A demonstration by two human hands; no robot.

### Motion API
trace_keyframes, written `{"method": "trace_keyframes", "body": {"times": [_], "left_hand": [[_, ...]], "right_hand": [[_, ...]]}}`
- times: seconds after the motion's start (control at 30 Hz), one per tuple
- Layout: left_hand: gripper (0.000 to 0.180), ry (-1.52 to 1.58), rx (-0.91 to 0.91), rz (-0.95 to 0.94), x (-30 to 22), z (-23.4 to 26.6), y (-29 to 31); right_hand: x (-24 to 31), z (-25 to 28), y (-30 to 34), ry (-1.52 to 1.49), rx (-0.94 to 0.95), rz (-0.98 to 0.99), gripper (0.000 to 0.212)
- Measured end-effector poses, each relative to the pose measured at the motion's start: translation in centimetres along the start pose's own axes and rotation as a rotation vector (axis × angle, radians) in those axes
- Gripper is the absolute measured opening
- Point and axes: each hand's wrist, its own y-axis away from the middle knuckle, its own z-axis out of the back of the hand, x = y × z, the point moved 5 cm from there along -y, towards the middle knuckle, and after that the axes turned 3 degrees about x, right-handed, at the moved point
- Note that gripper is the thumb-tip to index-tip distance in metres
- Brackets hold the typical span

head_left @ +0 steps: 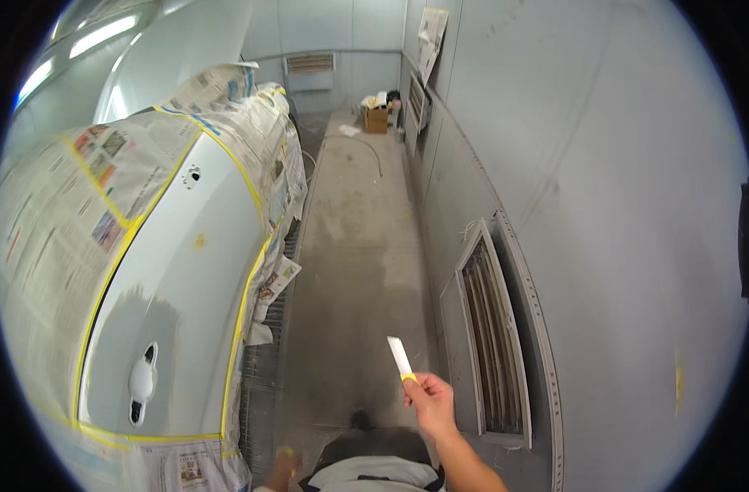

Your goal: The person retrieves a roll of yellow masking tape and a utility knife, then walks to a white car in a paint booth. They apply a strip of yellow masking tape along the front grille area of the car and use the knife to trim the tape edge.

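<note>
Held up over the walkway, my right hand pinches a thin white flat blade with a slanted tip and a yellow lower end at the fingers. Low at the bottom edge hangs my left hand, blurred, beside the car; a small yellowish patch shows at its top, and whether it holds anything is unclear. To the left is a light car door panel with a dull grey area around its white door handle. Yellow masking tape borders the panel, and newspaper covers the surrounding bodywork.
A grey wall runs along the right, with a framed slatted vent low on it. The concrete floor stretches ahead to a cardboard box of crumpled material. A hose lies near it. Floor grating borders the car.
</note>
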Motion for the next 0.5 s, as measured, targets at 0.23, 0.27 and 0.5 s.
{"method": "trace_keyframes", "body": {"times": [0.23,0.27,0.5], "left_hand": [[0.034,0.182,-0.301,-0.385,-40.6,20.7,-4.4],[0.034,0.22,-0.249,-0.352,-43.1,21.7,-6.9],[0.058,-0.136,-0.104,0.114,-41.2,23.5,-29.0]], "right_hand": [[5.2,-4.3,-23.9,-0.052,0.066,0.032,0.012],[5.4,-4.6,-27.9,-0.063,0.076,0.037,0.012],[10.4,-7.7,-56.9,-0.126,0.114,-0.029,0.009]]}}
